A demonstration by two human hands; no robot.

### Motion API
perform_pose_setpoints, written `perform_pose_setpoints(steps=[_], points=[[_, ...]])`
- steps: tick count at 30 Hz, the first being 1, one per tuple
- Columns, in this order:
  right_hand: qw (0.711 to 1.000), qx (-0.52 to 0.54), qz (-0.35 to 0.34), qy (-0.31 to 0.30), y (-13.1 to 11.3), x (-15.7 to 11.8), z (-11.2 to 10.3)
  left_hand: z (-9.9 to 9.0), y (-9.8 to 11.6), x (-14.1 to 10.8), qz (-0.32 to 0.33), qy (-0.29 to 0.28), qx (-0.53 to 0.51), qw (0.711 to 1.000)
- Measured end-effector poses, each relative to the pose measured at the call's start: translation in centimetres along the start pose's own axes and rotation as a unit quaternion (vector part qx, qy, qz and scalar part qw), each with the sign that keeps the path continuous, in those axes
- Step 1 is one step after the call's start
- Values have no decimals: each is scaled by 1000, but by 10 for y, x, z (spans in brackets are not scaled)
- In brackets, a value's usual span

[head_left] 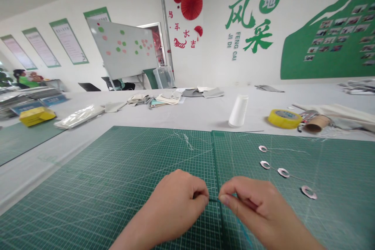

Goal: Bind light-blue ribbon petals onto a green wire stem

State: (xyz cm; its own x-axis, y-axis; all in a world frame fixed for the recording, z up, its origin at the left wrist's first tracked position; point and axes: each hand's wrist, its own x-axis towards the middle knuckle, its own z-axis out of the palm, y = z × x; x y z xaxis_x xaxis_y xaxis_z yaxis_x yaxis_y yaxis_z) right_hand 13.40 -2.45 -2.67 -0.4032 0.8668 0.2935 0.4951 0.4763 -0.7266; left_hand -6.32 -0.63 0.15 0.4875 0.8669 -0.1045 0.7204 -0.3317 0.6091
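Note:
Both hands hover over the seam between two green cutting mats. My left hand is closed in a pinch, its fingertips just left of the seam. A short gap away, my right hand pinches too, thumb against forefinger. A thin dark line shows between the fingertips; whether it is a thread in my fingers or a mat edge I cannot make out. Several small pale rings, one of them a ring right of my right hand, lie on the right mat with threads. Loose white threads rest on the left mat.
Beyond the mats stand a white cone, yellow tape and a cardboard tube. Fabric scraps lie farther back. At left are a plastic-wrapped packet and a yellow box. A person sits far left.

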Motion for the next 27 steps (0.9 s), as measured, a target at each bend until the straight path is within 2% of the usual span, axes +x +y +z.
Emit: perform_pose_setpoints(steps=[5,13,17,21,24,27], points=[[987,-99,-112,63,-1,-8,9,1,-1,3,-43,53,10,998],[940,-255,-185,129,6,-13,20,2,-4,9,-60,105,-80,989],[904,-326,-230,151,5,-11,22,2,-5,11,-52,109,-166,979],[870,-364,-262,204,0,-9,19,0,-5,14,-61,92,-279,954],[867,-367,-253,221,-1,-9,19,-3,-2,14,-84,64,-365,925],[883,-335,-231,233,3,-9,21,-5,0,13,-91,40,-431,897]])
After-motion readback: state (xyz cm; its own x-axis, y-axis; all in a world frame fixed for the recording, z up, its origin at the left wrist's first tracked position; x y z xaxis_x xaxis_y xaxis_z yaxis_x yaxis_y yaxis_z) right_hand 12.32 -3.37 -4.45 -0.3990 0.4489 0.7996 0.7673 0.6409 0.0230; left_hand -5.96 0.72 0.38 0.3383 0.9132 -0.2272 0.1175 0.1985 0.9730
